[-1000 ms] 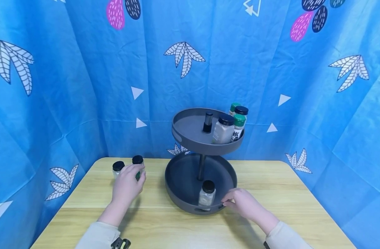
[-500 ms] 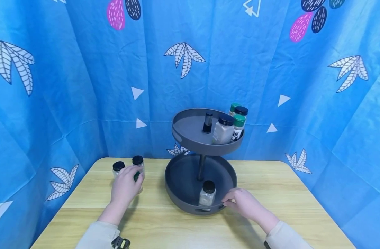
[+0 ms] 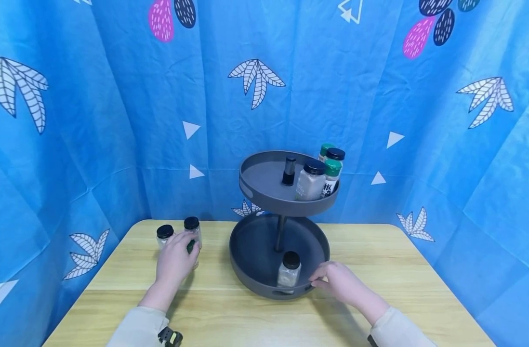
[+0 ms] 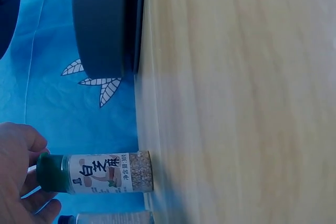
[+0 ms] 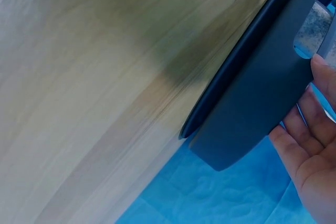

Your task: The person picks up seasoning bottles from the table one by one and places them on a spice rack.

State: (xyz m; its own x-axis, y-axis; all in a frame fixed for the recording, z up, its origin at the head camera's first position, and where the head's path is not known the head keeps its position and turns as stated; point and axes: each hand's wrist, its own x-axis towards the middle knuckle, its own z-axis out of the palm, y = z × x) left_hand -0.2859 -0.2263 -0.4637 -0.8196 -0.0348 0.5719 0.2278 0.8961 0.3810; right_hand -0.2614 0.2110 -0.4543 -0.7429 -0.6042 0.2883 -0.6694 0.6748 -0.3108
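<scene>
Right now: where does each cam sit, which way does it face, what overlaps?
Head: worn on the head, facing forward and down at the two-tier stand, table and curtain; left grip, right grip and sleeves show.
Left wrist: on that wrist, facing the green-capped jar, scene turned sideways; left grip at image left.
Right wrist: on that wrist, facing the lower tray, scene tilted; right grip at image right.
Head and left wrist share the jar and left grip.

Creased blue fabric — leaf-printed — hangs behind a wooden table.
</scene>
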